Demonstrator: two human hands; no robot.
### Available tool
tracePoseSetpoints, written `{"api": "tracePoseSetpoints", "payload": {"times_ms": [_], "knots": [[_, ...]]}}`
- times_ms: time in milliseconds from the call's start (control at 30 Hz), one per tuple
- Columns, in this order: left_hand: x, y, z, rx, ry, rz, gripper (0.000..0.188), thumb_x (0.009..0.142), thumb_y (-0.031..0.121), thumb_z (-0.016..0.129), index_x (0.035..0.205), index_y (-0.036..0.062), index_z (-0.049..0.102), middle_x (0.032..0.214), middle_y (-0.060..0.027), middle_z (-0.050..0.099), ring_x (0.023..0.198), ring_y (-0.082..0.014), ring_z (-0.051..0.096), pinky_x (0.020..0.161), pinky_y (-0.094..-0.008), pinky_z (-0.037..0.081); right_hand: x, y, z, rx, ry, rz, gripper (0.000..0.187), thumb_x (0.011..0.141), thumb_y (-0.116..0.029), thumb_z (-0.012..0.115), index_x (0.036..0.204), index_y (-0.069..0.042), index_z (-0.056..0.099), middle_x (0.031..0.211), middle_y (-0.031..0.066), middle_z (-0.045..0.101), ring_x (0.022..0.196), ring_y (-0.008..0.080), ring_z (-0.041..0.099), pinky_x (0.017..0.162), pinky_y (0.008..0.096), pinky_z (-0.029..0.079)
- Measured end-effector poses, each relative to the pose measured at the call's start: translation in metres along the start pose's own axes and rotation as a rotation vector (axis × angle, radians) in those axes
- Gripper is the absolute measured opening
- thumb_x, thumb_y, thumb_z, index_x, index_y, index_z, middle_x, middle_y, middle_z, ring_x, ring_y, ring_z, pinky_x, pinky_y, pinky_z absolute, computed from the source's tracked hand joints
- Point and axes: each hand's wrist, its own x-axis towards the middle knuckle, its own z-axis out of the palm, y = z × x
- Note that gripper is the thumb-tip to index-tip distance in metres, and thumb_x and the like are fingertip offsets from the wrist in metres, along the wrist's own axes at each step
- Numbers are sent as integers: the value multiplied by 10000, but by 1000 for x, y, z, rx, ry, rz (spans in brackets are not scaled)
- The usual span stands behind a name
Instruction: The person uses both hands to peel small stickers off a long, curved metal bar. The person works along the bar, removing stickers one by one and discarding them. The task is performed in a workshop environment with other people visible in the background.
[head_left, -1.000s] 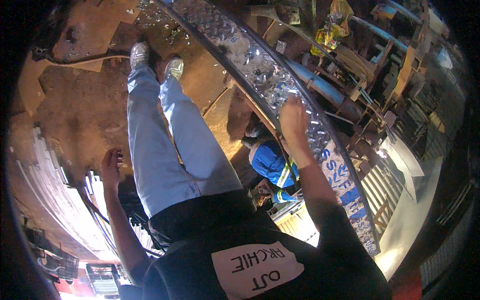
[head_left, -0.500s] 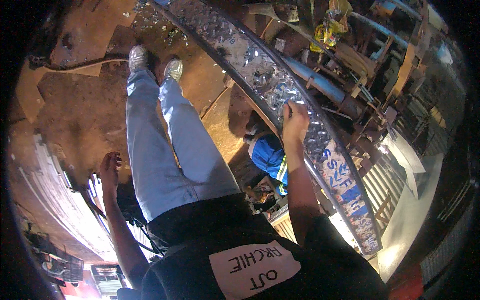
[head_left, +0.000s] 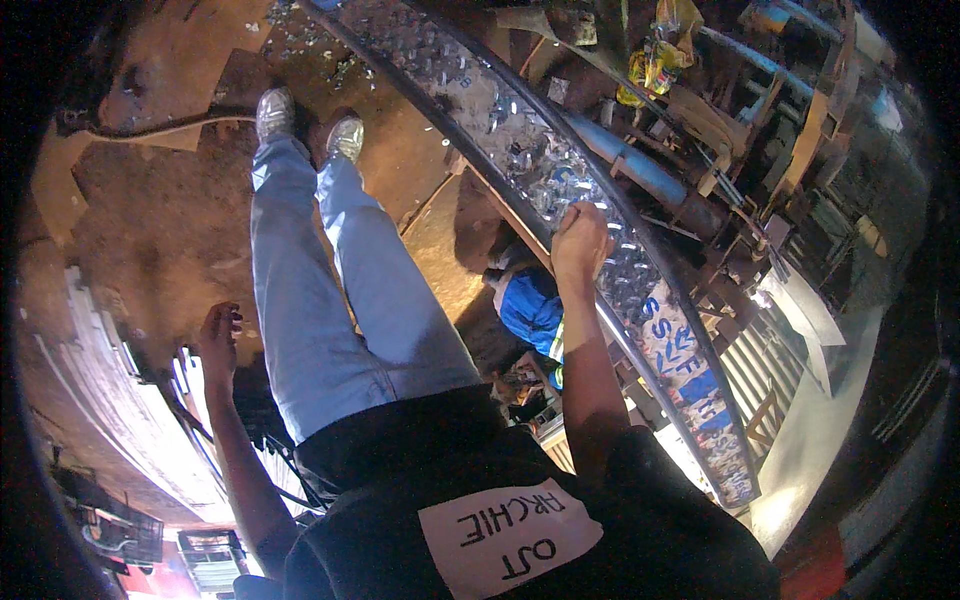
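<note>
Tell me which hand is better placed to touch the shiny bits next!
Probably the right hand: it's at the tray, beside the shiny bits. The left hand hangs away, beyond the legs.

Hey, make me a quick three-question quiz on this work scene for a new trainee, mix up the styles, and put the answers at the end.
1. True or false: the left hand hangs apart from the long dark-edged panel.

2. Multiple choice: what is the main colour of the clothing, with its pale reflective bands, on the other person?
a) red
b) blue
c) green

3. Fill the gap: in the picture, the right hand is over the panel, and the yellow bag is on the panel's ____ side.

Key: 1. True. 2. b. 3. Right.
</note>
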Motion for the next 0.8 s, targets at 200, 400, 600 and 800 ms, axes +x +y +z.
{"api": "tracePoseSetpoints", "payload": {"times_ms": [200, 400, 600, 800], "knots": [[3, -12, 3, -57, 4, 4, 314, 994, 285, 481, 1083, 36, 650, 906, -98, 676, 781, -173, 633, 707, -303, 498, 3, 9, -10, 108, -55, -60, 185, 897, -158, 579, 1033, -55, 652, 957, 189, 654, 921, 377, 619, 810, 485, 466], [-3, -3, 1, 22, 18, -35, 305, 996, 280, 476, 1067, 41, 651, 923, -93, 675, 773, -171, 629, 703, -303, 499, -13, 18, 3, 192, 171, -185, 172, 825, -61, 658, 990, -13, 661, 874, 189, 644, 848, 359, 629, 767, 432, 496], [-3, 10, -5, 31, -7, -23, 318, 997, 305, 478, 1076, 44, 642, 904, -80, 667, 787, -168, 618, 688, -298, 481, -8, 13, 13, 133, 178, -133, 119, 834, -148, 645, 937, -87, 658, 824, 113, 627, 835, 317, 617, 730, 475, 460], [5, 9, -6, 34, -11, 14, 321, 993, 330, 485, 1074, 61, 641, 904, -67, 665, 780, -165, 609, 698, -303, 474, -15, -19, 15, -10, 134, 24, 86, 802, -111, 649, 878, -73, 664, 867, 116, 682, 823, 323, 664, 710, 443, 492]]}}
